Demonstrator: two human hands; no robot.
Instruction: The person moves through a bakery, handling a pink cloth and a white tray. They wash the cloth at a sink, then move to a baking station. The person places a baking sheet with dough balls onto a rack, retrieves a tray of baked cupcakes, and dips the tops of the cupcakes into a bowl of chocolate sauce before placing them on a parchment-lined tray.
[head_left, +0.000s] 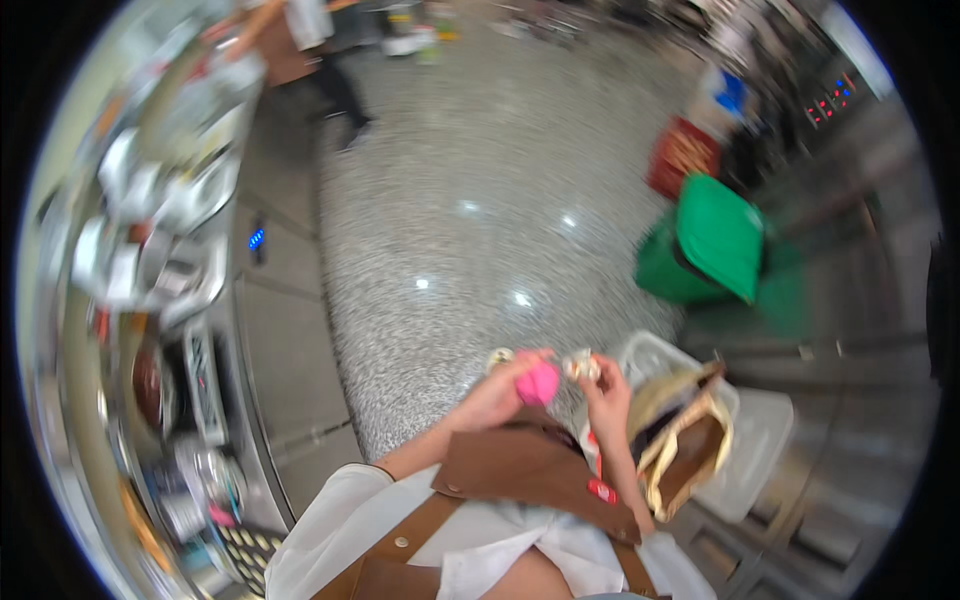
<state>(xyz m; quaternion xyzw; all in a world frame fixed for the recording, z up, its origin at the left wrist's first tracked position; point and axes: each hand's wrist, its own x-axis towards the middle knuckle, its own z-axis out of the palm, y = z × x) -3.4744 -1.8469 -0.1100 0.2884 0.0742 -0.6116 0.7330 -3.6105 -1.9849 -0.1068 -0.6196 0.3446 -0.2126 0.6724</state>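
My left hand (504, 386) is closed around a bright pink object (537, 384), rounded and too blurred to name. Just beyond its fingers a small pale item (500, 358) shows; whether the hand holds it I cannot tell. Between the fingertips of my right hand (609, 394) is a small crumpled white-and-orange item (583, 366), perhaps a wrapper. The two hands are close together, apart from each other, in front of my brown apron (525, 465). To the right of my right hand stands an open bag (694, 450) with a pale rim, beside a clear plastic bin (649, 349).
A green lidded bin (720, 240) and a red container (682, 157) stand on the right by steel cabinets (847, 300). Along the left runs a steel counter (281, 352) with white trays (199, 195). A person (289, 45) works at its far end. The floor (480, 172) is speckled grey.
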